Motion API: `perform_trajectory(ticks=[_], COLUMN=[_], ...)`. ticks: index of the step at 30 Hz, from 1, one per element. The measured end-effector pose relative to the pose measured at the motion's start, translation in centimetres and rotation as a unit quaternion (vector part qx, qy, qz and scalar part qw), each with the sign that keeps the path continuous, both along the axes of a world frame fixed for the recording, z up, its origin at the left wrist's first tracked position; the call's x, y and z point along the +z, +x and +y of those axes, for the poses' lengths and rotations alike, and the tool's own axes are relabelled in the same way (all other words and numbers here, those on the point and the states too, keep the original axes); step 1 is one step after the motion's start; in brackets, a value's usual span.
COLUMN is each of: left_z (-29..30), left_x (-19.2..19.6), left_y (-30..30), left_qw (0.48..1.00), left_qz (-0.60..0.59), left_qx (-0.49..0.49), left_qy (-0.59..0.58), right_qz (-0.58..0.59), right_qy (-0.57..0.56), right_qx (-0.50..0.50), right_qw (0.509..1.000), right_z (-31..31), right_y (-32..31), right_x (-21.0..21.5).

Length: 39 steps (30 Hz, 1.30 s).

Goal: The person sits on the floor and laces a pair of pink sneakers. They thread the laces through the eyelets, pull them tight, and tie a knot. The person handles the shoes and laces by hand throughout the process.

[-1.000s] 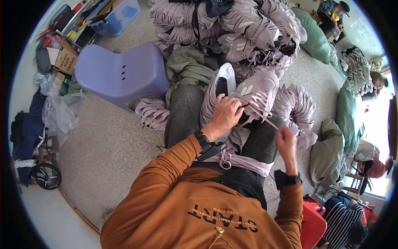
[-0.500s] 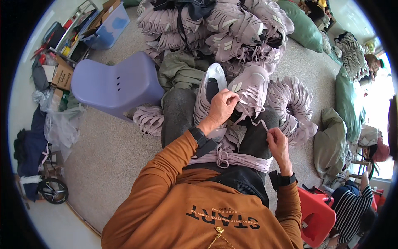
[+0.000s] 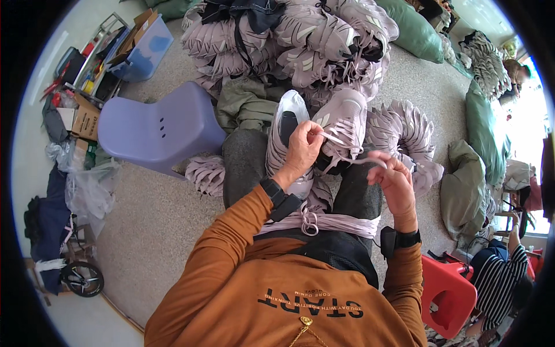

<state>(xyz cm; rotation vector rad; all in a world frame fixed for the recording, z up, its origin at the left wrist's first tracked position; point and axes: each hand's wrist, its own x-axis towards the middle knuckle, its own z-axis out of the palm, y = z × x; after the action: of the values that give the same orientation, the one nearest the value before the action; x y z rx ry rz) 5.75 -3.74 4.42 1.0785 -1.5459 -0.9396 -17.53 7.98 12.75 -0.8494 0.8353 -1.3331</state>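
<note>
A pale pink shoe upper (image 3: pixel 348 110) lies over my right knee, its laces loose at the throat. My left hand (image 3: pixel 302 151) pinches a pink shoelace (image 3: pixel 330 137) at the upper's left side. Right of it, my right hand (image 3: pixel 398 186) is raised with the lace's other length running to its fingers, which are partly blurred. Beside my left hand, a row of nested uppers (image 3: pixel 276 151) with a white-lined one on top rests between my legs. A bundle of pink laces (image 3: pixel 350 225) is tied across my lap.
A big pile of pink uppers (image 3: pixel 318 34) stands ahead, and a curved stack (image 3: pixel 428 136) sits at the right. A purple chair (image 3: pixel 156 124) is at the left, a red stool (image 3: pixel 445 295) behind right. Green sacks (image 3: pixel 483 136) line the right; another person (image 3: pixel 500 283) sits there.
My right hand has risen and opened its fingers somewhat, drawing the lace up from near my knee. My left hand keeps its pinch at the upper, shifted slightly left with the view.
</note>
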Motion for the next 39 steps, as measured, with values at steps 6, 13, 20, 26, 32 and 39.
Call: perform_trajectory(ticks=[6,13,20,26,32,39], left_z=[-0.4,0.6,0.0,-0.6,-0.6,0.7], left_x=[-0.9,0.7,0.3,2.2,2.0,0.2], left_y=[0.2,-0.1,-0.2,-0.5,0.2,0.1], left_qw=[0.998,0.996,1.000,0.980,0.997,0.999], left_qz=[0.009,-0.079,-0.021,0.132,-0.012,-0.032], left_qx=[0.038,0.031,0.010,-0.067,0.017,0.023], left_qy=[0.053,0.019,0.001,0.134,-0.068,-0.018], right_qz=[0.018,-0.008,0.135,0.139,0.318,0.505], right_qy=[0.086,0.078,0.090,0.088,0.122,0.099], right_qx=[0.130,0.136,0.201,0.228,0.210,0.137], right_qw=[0.988,0.988,0.966,0.960,0.917,0.846], right_z=[0.9,1.1,0.3,-1.1,-0.3,2.7], right_y=[-0.3,0.9,2.4,3.9,1.4,-2.6], right_x=[-1.0,-0.3,-0.5,-2.0,-2.3,-1.7])
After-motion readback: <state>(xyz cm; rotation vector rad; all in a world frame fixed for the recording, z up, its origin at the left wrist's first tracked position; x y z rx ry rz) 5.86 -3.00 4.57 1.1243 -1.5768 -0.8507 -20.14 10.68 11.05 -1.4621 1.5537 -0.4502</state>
